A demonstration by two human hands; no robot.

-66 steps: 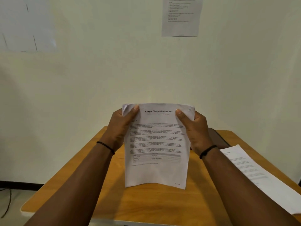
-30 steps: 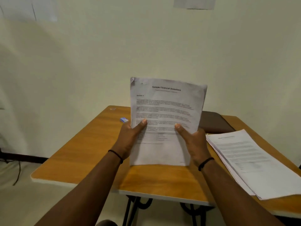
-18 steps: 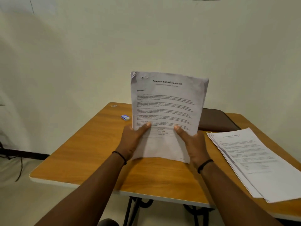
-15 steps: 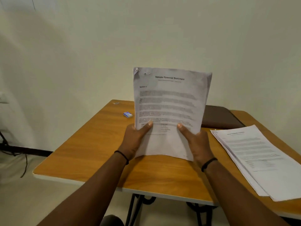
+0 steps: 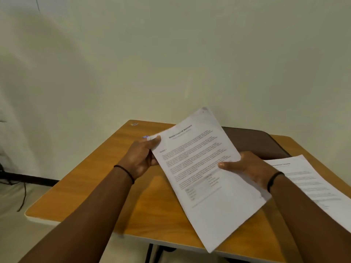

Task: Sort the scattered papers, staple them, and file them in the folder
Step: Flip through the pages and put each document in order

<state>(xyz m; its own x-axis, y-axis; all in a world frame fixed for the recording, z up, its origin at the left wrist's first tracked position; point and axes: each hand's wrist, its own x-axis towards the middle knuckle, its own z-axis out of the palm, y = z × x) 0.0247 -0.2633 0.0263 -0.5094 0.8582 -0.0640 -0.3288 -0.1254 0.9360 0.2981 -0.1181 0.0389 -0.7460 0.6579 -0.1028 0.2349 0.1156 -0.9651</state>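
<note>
I hold a set of printed sheets (image 5: 205, 179), headed as a financial statement, tilted clockwise and lying low over the wooden table (image 5: 95, 179). My left hand (image 5: 141, 158) pinches its top left corner. My right hand (image 5: 248, 168) grips its right edge, thumb on top. A dark brown folder (image 5: 254, 143) lies shut at the back of the table, partly hidden by the sheets. A second stack of printed papers (image 5: 311, 185) lies on the table's right side.
A small blue object (image 5: 145, 137) peeks out behind my left hand. A tiny metal bit (image 5: 134, 124) lies at the table's far left corner. A pale wall stands right behind the table. Cables (image 5: 20, 194) trail on the floor at left.
The sheets went from upright and facing me to tilted clockwise and laid down toward the table. My left hand moved to the top left corner, my right hand to the right edge.
</note>
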